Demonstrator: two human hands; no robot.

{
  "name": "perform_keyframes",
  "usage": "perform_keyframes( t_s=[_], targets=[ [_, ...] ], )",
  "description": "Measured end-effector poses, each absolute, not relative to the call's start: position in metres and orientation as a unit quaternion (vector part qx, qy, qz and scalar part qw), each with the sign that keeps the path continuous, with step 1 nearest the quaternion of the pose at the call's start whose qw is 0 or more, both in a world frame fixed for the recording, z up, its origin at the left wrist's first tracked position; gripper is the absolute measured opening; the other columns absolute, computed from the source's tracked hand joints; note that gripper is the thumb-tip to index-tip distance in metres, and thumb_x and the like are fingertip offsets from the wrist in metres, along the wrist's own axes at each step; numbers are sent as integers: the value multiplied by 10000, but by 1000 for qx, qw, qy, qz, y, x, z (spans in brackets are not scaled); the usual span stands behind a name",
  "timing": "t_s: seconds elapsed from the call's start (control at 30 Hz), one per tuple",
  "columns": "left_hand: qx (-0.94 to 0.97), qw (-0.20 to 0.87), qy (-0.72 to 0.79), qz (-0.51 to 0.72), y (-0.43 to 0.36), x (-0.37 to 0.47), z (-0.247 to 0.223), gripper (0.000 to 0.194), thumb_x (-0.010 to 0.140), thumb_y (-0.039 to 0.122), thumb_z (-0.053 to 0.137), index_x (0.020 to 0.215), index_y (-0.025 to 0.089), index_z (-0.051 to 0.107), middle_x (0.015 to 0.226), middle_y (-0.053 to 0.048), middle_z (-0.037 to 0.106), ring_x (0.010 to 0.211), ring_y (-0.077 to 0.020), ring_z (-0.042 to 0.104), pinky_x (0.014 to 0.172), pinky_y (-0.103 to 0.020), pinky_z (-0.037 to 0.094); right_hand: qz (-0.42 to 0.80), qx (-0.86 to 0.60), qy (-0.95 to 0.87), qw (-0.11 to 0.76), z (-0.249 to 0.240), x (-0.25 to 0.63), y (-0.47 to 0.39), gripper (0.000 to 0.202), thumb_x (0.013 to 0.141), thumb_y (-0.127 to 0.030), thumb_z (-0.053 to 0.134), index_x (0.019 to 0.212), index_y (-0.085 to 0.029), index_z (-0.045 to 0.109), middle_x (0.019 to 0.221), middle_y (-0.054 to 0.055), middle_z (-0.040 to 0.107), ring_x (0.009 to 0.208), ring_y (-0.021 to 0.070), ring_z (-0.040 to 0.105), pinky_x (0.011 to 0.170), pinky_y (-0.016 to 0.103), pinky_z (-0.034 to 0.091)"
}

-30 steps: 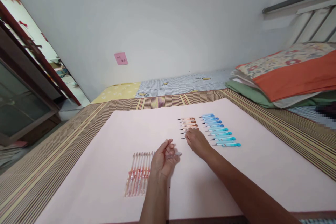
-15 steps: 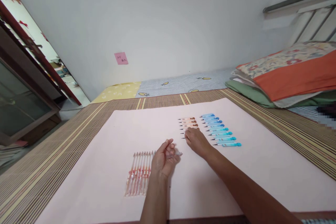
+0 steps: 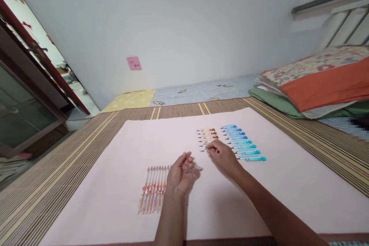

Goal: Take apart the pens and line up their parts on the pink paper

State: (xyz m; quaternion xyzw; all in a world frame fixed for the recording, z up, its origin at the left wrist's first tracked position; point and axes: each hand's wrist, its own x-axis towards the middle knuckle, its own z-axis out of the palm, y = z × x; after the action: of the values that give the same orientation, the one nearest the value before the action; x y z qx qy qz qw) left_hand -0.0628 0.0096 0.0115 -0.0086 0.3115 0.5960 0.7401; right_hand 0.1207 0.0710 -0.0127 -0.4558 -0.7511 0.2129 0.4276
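"How far along?"
"Brown-ended pens [image 3: 211, 133] and blue pens [image 3: 253, 152] lie in two columns on the pink sheet [image 3: 95, 196]; a clear piece [image 3: 197, 168] by the left hand [image 3: 178, 178] looks unplaced."

"Pointing?"
"Both columns' dark tips point left, long axes crosswise; the slim pens [image 3: 152, 190], left, run away from the person."

"Fingers?"
"Left, loosely curled; right hand [image 3: 223, 155], bunched at the nearest brown-column pens. I can't tell either grip."

Holding translucent item [image 3: 198, 168] in upturned left hand [image 3: 180, 175]; reaching right hand [image 3: 225, 157] over brown-ended pens [image 3: 208, 133] beside blue pens [image 3: 242, 142].
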Motion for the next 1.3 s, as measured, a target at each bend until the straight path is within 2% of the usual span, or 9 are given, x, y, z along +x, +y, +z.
perform_keyframes(
  t_s=[0.2,0.37,0.47,0.57,0.63,0.73,0.87,1.13,1.3],
  targets=[
    [-24,771,266,578,9,-64,12,160,965,195,564,920,81,667,642,10,614,490,-77,555,499,-233,498,345,-412,-765,355,-4,112,31,304,812,-147,573,1062,-245,715,1111,52,733,1041,210,664,941,346,500],
    [-6,790,259,556,9,-65,12,228,992,231,522,922,72,670,658,-24,652,510,-95,593,506,-225,509,398,-397,-743,362,-3,105,14,147,885,-244,594,939,-227,730,964,40,753,915,206,674,842,322,506],
    [19,794,277,540,9,-66,11,206,976,237,554,947,72,675,797,-94,731,652,-155,697,530,-230,532,399,-398,-742,363,-6,110,11,148,918,-313,591,931,-228,711,931,29,743,861,195,656,797,307,489],
    [42,774,316,547,10,-67,10,189,962,244,580,993,82,674,1040,-167,756,873,-228,746,591,-268,571,353,-436,-755,341,-12,125,15,129,925,-300,569,926,-229,677,941,29,726,864,197,639,777,305,468],
    [45,745,353,565,12,-67,9,162,951,238,595,997,102,670,1098,-166,750,917,-231,744,630,-291,586,281,-484,-764,321,-15,136,23,92,902,-222,557,915,-226,648,941,33,706,877,203,624,772,306,446],
    [37,707,393,586,13,-67,8,122,936,221,612,969,116,664,1020,-133,757,857,-210,747,616,-285,577,167,-541,-775,281,-17,151,39,105,856,-130,566,875,-221,614,910,37,679,873,210,595,759,302,407],
    [36,698,404,589,14,-67,7,116,936,211,607,948,111,664,907,-102,755,774,-193,746,558,-261,552,74,-563,-791,228,-16,159,59,124,849,-93,580,823,-214,586,886,49,665,854,213,566,747,301,357],
    [41,695,401,595,14,-66,5,130,948,198,585,940,99,669,833,-94,752,701,-168,738,510,-230,530,88,-576,-783,217,-19,161,72,260,733,38,505,785,-204,583,845,25,654,819,183,543,726,278,310],
    [39,696,401,595,14,-64,7,126,953,196,575,942,108,664,811,-88,751,688,-160,735,507,-216,525,78,-564,-799,193,-18,158,73,238,749,15,524,794,-199,620,847,26,667,828,182,541,720,281,297]
  ],
)
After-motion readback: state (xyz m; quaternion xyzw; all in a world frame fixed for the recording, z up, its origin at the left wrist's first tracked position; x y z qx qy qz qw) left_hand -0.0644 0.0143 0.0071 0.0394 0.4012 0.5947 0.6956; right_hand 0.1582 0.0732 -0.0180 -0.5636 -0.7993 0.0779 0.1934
